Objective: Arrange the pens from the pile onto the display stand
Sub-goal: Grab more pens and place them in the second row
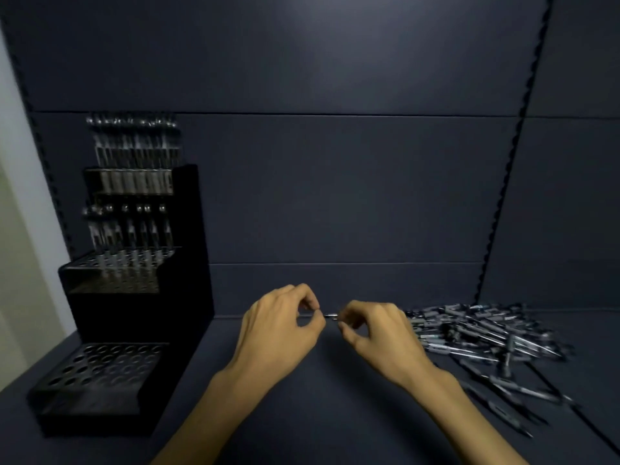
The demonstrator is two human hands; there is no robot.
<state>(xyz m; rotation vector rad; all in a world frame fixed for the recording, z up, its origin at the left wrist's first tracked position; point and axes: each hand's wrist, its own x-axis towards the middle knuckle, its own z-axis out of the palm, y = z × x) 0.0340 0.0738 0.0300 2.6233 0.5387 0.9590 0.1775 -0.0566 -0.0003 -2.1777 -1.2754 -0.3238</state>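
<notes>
Two bare hands, left hand [281, 325] and right hand [375, 333], each pinch one slim dark pen [330, 316] in a fingertip grip above the dark tabletop [302, 397], while the black tiered display stand [134, 297] has its upper two tiers partly filled, its lowest tier bare, and a big pile of dark pens [486, 333] waits.

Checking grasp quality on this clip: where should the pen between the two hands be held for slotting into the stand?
Grip the pen mid-barrel, from above, with the left hand nearer the stand. It lies level between both hands' fingers, and the holes face up, so it must be tipped upright.

Pen pile [483, 333] right — stepped black stand [134, 280] left, seemingly part-filled
</notes>
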